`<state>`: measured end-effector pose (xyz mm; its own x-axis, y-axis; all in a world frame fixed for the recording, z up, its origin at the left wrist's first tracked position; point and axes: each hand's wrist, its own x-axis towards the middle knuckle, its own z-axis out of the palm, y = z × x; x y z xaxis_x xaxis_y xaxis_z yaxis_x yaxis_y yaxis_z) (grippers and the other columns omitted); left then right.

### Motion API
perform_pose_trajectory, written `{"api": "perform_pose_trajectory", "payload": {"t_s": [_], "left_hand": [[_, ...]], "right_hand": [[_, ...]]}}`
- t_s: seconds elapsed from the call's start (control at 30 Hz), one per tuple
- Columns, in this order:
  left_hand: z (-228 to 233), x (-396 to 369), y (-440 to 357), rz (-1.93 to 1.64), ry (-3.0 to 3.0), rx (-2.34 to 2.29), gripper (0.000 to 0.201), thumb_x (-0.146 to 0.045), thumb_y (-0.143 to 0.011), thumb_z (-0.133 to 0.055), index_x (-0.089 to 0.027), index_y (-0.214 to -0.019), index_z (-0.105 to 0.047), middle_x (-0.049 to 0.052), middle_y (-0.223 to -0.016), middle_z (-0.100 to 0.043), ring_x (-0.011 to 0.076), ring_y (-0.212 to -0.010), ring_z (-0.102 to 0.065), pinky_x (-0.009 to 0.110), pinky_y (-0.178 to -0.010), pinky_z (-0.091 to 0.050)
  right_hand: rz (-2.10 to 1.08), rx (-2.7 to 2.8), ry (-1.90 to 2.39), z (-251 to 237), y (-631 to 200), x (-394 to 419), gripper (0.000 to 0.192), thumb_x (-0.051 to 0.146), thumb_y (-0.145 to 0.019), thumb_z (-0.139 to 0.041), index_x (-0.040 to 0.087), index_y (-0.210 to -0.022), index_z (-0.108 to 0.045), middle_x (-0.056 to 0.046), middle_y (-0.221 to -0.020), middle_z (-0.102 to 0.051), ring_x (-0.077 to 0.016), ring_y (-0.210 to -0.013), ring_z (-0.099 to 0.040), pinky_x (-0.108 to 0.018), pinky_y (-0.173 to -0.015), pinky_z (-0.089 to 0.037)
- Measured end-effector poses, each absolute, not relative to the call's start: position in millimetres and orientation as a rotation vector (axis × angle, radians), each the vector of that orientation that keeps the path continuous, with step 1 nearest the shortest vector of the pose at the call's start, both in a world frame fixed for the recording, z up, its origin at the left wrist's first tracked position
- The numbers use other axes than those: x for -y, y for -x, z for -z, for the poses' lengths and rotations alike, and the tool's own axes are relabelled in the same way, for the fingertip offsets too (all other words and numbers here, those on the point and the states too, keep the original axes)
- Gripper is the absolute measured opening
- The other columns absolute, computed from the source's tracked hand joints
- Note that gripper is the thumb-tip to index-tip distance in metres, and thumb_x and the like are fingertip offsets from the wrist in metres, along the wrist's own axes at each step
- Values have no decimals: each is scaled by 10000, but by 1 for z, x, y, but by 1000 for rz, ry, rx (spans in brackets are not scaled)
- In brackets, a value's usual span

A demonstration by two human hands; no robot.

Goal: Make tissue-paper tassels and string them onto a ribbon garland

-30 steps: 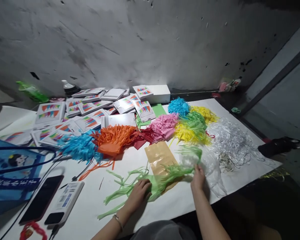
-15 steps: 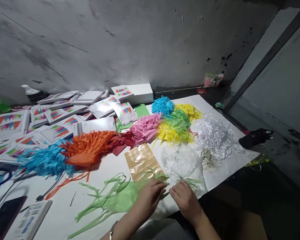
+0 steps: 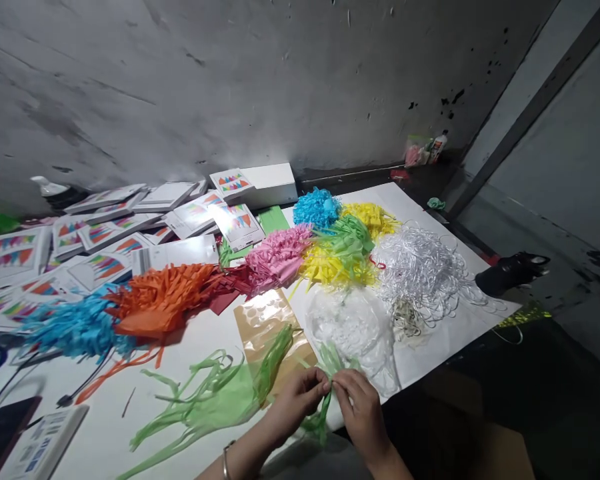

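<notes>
Pinching green fringed paper (image 3: 220,400) between left hand (image 3: 295,400) and right hand (image 3: 363,413)

- Both hands meet at the near edge of the white table (image 3: 430,353): the left hand (image 3: 293,403) and right hand (image 3: 363,410) pinch green fringed paper (image 3: 215,403) between their fingertips.
- A tan sticker sheet (image 3: 263,320) lies partly under that paper.
- Orange fringe (image 3: 165,303), pink fringe (image 3: 277,257) and white string (image 3: 423,267) lie further back.
- Printed packets (image 3: 105,233) crowd the far left corner.
</notes>
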<state>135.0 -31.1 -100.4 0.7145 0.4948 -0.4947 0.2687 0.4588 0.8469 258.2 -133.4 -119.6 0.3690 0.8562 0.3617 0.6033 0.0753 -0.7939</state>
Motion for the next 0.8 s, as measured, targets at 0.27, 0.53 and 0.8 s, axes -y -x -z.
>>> {"api": "perform_pose_trajectory", "payload": {"t_s": [0.27,0.53,0.8], "left_hand": [[120,35,-149,-278,-1027,-834,495,-627,-704,-695,-143,-692,-590,-30,-524,-515,111,-492,-494,228,-517,-402],[118,30,-148,-297,-1506,-953,408,-549,-768,-663,-156,-669,-621,26,-628,-588,143,-571,-531,229,-521,-443],[145,10,-177,-253,-1748,-994,272,-399,-895,-503,-175,-791,-619,27,-673,-621,163,-597,-576,244,-557,-451]], "right_hand": [[-477,1183,1612,136,-259,129,224,237,-952,-489,238,-1020,-702,-51,-865,-713,-180,-807,-690,-274,-711,-570],[-317,1453,1681,148,-269,127,286,224,-982,-379,210,-1128,-625,-65,-911,-717,-199,-818,-676,-322,-733,-550],[-623,1153,1794,171,-278,147,374,390,-1007,-298,237,-767,-541,10,-682,-633,-152,-642,-632,-231,-583,-468]]}}
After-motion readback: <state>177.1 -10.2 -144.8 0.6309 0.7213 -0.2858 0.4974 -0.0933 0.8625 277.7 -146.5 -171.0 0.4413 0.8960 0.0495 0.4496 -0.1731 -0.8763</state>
